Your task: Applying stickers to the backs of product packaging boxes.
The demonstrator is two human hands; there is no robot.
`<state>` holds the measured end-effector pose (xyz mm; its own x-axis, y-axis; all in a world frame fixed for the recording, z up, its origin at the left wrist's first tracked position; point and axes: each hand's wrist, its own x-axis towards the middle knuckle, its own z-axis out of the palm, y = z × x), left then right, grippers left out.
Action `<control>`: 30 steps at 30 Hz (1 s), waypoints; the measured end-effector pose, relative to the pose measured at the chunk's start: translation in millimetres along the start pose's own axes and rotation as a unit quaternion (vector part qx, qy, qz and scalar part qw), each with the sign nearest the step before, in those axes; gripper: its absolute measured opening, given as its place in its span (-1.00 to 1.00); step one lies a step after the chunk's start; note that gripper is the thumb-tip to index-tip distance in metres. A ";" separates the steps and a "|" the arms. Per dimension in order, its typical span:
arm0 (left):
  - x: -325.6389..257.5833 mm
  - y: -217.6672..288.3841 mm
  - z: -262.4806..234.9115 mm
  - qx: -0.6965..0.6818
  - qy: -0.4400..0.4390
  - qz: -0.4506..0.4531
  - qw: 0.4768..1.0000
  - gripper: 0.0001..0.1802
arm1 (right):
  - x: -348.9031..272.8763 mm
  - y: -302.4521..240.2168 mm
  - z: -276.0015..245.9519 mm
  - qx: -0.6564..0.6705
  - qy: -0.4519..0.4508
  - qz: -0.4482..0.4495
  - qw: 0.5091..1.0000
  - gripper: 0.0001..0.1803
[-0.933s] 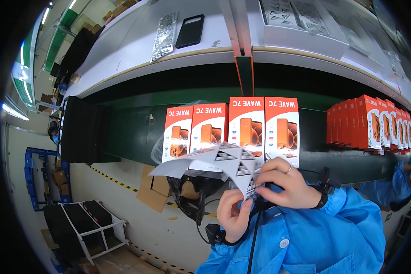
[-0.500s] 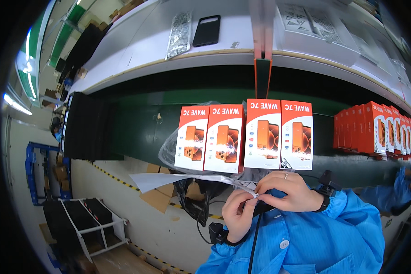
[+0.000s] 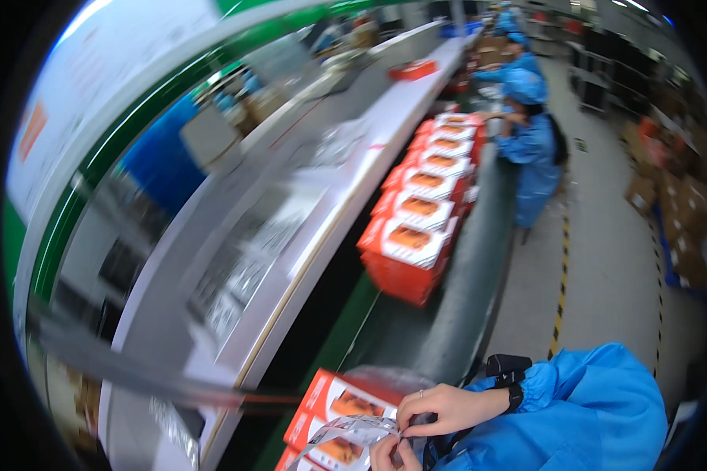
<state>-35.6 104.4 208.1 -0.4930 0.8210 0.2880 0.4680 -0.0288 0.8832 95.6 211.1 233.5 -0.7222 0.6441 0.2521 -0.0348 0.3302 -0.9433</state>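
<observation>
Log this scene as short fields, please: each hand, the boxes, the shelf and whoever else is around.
Left hand: pinching a thin sheet; partly cut off by the picture's lower edge
Right hand: fingers closed on the same sheet; ring worn
Near boxes: red and white, partly behind the sheet
Far boxes: red and white, in a row
Shelf: white, holding silvery packets, blurred
Others: people in blue

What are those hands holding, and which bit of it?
A thin printed sheet, pinched at its near end by the fingers of the left hand and right hand.
</observation>
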 end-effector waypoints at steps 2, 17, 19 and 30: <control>14.4 8.0 19.1 -0.042 -0.049 0.056 0.996 -0.88 | -15.8 -2.6 -15.3 -0.015 0.081 -0.003 0.997 -0.85; 20.3 54.5 94.3 -0.091 -0.150 0.179 0.968 -0.90 | -73.6 -8.8 -88.3 -0.021 0.178 0.006 0.984 -0.85; 20.6 55.7 94.0 -0.050 -0.140 0.161 0.976 -0.90 | -69.0 -7.4 -92.8 -0.005 0.154 -0.014 0.988 -0.86; 23.5 65.1 124.9 -0.043 -0.154 0.183 0.970 -0.88 | -81.5 -10.3 -122.2 -0.010 0.192 -0.036 0.981 -0.85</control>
<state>74.9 193.0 226.1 -0.0555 0.8779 0.4756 0.5016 -0.3874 0.7735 239.3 239.6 249.1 -0.4046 0.8301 0.3837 -0.0588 0.3950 -0.9168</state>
